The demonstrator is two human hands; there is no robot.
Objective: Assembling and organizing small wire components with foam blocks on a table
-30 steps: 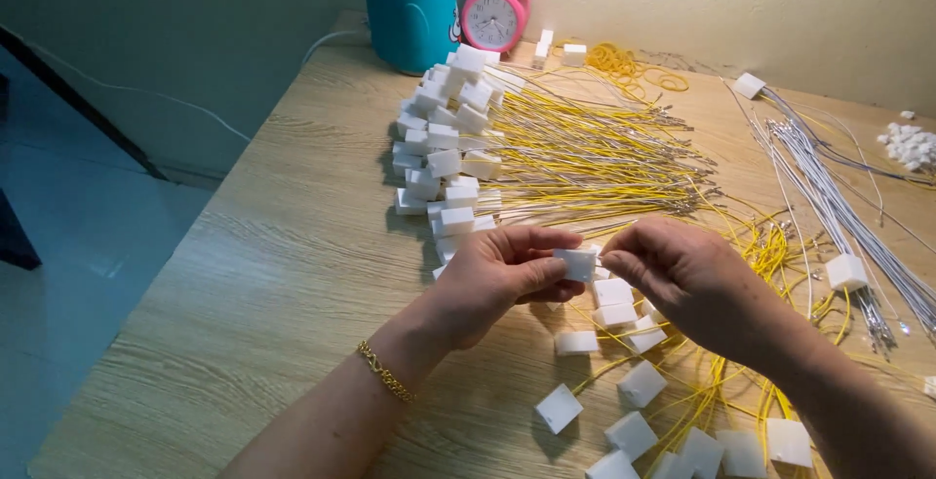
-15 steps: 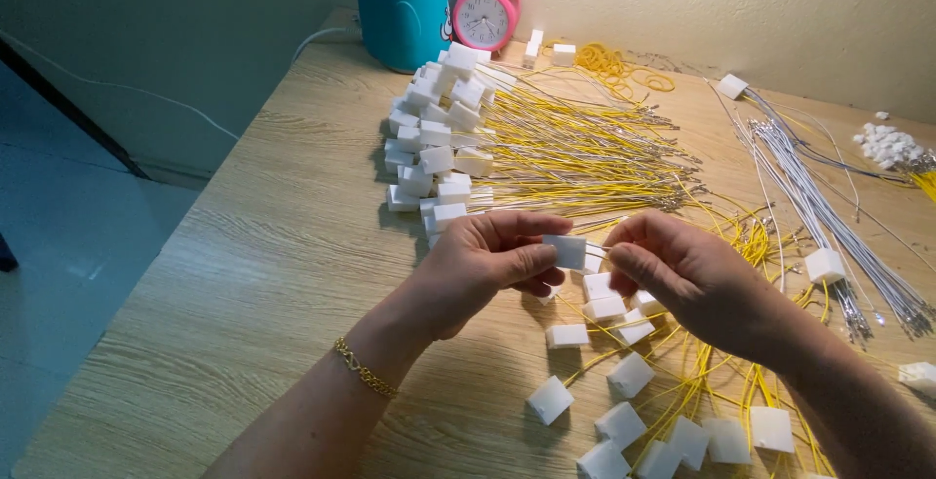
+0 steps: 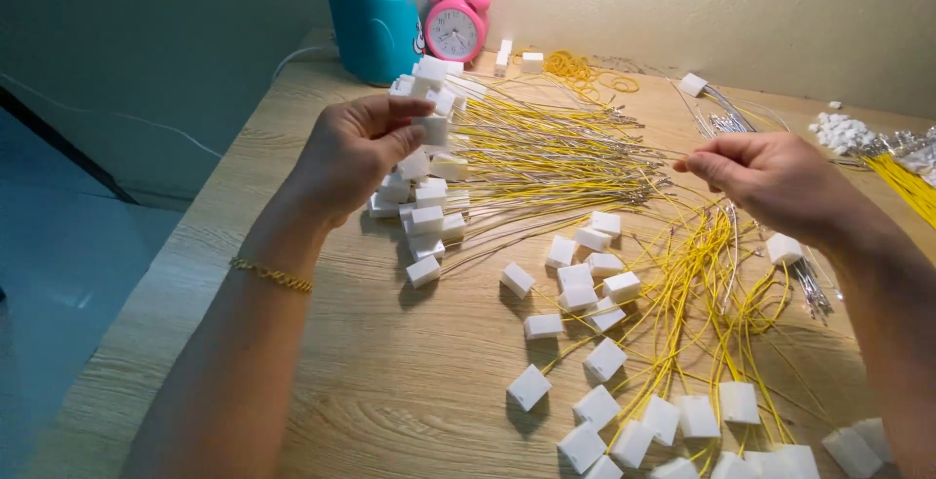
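Hands have pulled apart now: left hand [image 3: 356,153] pinches a small white plastic connector block [image 3: 432,130] over the far-left pile on the wooden bench [image 3: 370,382], right hand [image 3: 770,182] pinches the thin yellow wire [image 3: 585,153] stretched between them.

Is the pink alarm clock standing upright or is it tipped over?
Upright. The pink alarm clock stands on the wooden table with its bells on top and its dial facing the camera, beside the teal pen holder.

White connector [image 3: 432,130] with yellow wire [image 3: 565,148] stretched level above table.
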